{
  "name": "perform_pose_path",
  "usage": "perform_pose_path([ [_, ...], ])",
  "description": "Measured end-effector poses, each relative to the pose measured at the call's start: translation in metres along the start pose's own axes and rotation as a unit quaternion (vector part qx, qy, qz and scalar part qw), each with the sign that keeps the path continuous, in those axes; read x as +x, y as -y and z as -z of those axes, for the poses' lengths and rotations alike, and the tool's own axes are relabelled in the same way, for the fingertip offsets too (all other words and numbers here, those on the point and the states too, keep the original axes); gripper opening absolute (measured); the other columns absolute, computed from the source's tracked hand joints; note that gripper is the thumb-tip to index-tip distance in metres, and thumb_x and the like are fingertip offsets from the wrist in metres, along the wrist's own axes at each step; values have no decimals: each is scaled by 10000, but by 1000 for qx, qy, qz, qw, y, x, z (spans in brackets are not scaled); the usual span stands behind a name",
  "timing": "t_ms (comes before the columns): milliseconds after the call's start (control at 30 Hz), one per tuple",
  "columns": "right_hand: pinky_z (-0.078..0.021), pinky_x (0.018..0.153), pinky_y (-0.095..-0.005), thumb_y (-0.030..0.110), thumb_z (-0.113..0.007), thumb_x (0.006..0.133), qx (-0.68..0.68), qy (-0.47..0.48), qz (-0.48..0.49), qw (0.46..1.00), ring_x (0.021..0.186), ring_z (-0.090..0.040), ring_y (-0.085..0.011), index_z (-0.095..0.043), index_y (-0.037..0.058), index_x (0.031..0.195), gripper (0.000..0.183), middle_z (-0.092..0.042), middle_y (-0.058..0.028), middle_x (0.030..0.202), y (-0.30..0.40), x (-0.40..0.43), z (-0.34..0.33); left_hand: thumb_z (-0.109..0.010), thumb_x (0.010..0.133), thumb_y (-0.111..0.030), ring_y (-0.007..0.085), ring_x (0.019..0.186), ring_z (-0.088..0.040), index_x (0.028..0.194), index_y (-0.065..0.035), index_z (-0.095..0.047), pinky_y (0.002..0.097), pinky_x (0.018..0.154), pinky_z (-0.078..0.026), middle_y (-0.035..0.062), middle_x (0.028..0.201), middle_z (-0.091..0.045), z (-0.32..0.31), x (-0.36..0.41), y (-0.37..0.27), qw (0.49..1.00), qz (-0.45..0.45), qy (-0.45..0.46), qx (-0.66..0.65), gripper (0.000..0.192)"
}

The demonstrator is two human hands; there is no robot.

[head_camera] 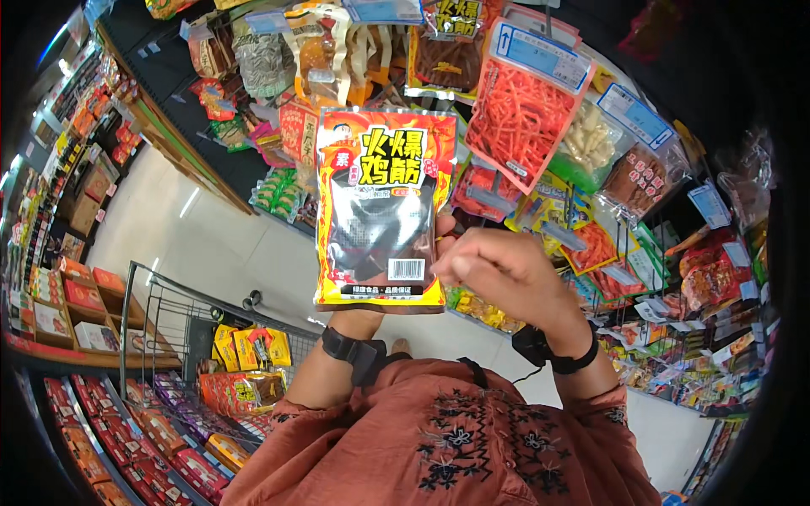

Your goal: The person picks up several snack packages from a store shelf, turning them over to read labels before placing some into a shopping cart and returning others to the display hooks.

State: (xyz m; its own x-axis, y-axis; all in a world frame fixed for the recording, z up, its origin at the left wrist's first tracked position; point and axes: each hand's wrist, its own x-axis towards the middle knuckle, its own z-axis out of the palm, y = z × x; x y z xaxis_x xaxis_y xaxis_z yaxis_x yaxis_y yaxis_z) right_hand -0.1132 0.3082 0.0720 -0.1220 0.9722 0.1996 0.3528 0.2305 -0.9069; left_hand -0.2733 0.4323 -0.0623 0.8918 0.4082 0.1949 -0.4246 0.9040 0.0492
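Note:
A plastic snack packet, red and yellow with a dark glossy window and a barcode, faces me upright before my chest. My left hand holds it from behind; the packet covers the palm, and fingertips show past its right edge. Bent fingers of my right hand are at the packet's lower right edge; whether they pinch it is unclear. Just beyond, a similar packet and a pink packet of red strips hang on the display.
At lower left stands a wire shopping cart holding yellow packets and a red packet. Hanging snack packets crowd the right side. Shelves of boxed goods lie lower left, and pale floor tiles run between displays.

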Motion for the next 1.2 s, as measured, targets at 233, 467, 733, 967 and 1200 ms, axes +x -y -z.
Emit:
perform_pose_path([
  [233,-501,900,-296,242,-601,989,159,-80,-86,980,1090,-600,-149,-472,-23,1332,452,-605,-112,1213,-9,21,4,-652,924,-344,249,1172,-545,1439,7,-357,370,984,-464,154,1303,-529,-20,-6,-4,894,-96,-176,400,690],
  [467,-492,897,-312,239,-584,998,140,-113,-2,984,1043,-587,-120,-544,-7,1295,388,-638,-75,1163,-20,44,10,-710,883,-132,192,1188,-527,1428,42,-321,334,1006,-437,137,1285,-532,-36,21,-14,705,-219,-192,647,691],
  [733,-485,826,-290,288,-515,1027,204,-225,-66,950,916,-587,-90,-623,-20,1170,357,-677,-38,1040,-37,71,24,-572,984,-229,223,1242,-516,1403,38,-391,352,1030,-422,143,1328,-523,-98,59,-87,571,-321,-153,740,529],
  [967,-488,872,-303,277,-563,1003,185,-222,-72,955,968,-615,-110,-605,-26,1214,371,-677,-64,1100,-30,87,26,-497,1008,-397,299,1318,-467,1450,57,-338,433,1095,-377,194,1431,-453,-152,117,-141,704,-305,-47,640,653],
  [1200,-478,836,-314,288,-538,988,177,-259,-29,949,912,-614,-133,-633,-49,1156,389,-695,-90,1030,-40,105,34,-392,1054,-367,244,1134,-596,1411,39,-397,372,946,-488,154,1230,-618,-177,115,-157,760,-254,17,598,541],
])
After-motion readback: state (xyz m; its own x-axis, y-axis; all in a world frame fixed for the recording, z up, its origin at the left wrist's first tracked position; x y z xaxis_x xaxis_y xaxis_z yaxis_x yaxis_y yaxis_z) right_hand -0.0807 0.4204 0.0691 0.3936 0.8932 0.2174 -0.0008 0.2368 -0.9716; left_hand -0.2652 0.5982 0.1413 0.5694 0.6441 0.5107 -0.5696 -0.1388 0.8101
